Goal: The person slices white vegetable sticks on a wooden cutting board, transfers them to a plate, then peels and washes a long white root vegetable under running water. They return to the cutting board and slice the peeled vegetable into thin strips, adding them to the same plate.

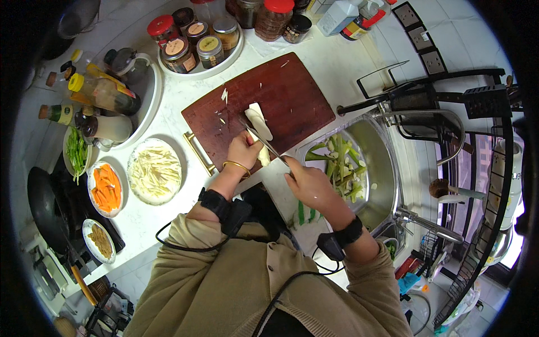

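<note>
My right hand [310, 183] grips a kitchen knife [273, 148], its blade slanting up and left across the wooden cutting board [290, 90]. My left hand [244, 151] has its fingertips curled on a pale vegetable piece [264, 156] close beside the blade, at the board's near edge. On the far side of the knife lie pale, flat vegetable slices [257, 120], partly overlapping. A few thin shreds [224, 96] are scattered over the board. The knife partly hides the vegetable, so the contact between blade and piece cannot be seen clearly.
Left stand plates of pale shreds [154, 172], orange strips [106, 188] and brown shreds [100, 242], near a wok [48, 210]. Trays of jars [202, 76] and bottles [153, 101] stand behind. Green trimmings [339, 166] lie in the steel sink [385, 177] at right.
</note>
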Demonstrator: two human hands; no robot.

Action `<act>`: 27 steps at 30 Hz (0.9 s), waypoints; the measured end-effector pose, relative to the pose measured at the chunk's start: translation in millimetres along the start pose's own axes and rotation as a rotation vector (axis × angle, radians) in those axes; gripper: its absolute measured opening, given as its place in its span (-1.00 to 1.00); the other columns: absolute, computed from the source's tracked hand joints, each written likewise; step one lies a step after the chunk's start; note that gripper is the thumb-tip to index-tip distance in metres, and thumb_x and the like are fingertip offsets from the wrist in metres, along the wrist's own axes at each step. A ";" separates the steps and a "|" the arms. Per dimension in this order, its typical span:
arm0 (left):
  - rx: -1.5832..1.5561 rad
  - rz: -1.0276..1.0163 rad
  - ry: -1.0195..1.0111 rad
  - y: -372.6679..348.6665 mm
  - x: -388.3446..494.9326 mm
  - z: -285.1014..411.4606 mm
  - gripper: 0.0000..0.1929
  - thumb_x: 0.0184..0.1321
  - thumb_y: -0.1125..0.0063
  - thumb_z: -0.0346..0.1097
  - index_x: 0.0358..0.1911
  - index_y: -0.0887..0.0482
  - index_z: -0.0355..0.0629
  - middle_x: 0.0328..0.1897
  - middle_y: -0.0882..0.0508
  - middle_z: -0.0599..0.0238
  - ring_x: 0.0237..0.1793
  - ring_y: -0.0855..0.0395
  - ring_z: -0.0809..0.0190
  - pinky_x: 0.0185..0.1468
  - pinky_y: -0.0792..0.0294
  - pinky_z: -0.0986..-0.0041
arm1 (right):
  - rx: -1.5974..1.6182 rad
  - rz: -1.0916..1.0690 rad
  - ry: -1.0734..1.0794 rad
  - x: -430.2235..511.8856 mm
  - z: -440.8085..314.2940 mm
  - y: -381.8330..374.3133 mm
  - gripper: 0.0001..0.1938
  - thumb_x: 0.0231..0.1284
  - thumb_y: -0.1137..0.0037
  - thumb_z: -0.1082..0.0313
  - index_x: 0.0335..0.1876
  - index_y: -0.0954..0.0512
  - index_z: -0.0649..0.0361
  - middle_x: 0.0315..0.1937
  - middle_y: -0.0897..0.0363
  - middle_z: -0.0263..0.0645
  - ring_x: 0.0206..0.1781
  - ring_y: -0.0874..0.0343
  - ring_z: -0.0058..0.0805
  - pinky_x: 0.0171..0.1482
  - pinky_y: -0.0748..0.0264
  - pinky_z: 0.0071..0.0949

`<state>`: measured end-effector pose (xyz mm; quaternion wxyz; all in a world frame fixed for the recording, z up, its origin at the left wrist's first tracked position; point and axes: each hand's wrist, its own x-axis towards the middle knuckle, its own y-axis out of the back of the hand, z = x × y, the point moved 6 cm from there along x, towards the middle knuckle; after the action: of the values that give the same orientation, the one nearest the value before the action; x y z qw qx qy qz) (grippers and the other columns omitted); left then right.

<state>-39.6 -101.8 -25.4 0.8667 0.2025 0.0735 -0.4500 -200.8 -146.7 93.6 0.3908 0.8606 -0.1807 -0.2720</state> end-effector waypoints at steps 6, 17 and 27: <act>0.015 -0.003 -0.018 4.1 -6.8 8.9 -0.74 -0.14 -0.19 -0.25 -0.61 -0.37 -0.22 -0.67 -0.50 0.05 -0.57 -0.51 0.07 -0.41 -0.35 0.30 | -0.003 0.020 -0.002 32.1 -0.1 -18.7 -0.58 0.20 0.09 0.24 0.16 -0.23 0.12 -0.42 -0.55 0.05 -0.38 -0.52 0.10 -0.33 -0.42 -0.03; -0.053 0.033 -0.014 -4.5 -4.7 -3.9 -0.73 -0.14 -0.20 -0.28 -0.65 -0.34 -0.21 -0.73 -0.46 0.12 -0.65 -0.46 0.13 -0.46 -0.35 0.34 | 0.007 0.037 0.014 -15.0 1.3 4.5 -0.58 0.16 0.01 0.28 0.15 -0.29 0.08 -0.53 -0.53 -0.01 -0.45 -0.53 -0.01 -0.39 -0.43 -0.16; -0.057 0.021 -0.035 -0.4 -3.7 -3.5 -0.73 -0.13 -0.18 -0.24 -0.62 -0.36 -0.22 -0.68 -0.47 0.08 -0.59 -0.47 0.10 -0.42 -0.33 0.31 | -0.026 0.067 0.020 16.9 -0.5 -14.9 -0.60 0.16 0.03 0.30 0.13 -0.26 0.10 -0.50 -0.54 0.02 -0.42 -0.53 0.04 -0.38 -0.42 -0.11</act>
<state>-41.9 -97.8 -27.6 0.8778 0.1707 0.0689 -0.4422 -185.7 -145.9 76.8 0.4127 0.8515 -0.2019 -0.2526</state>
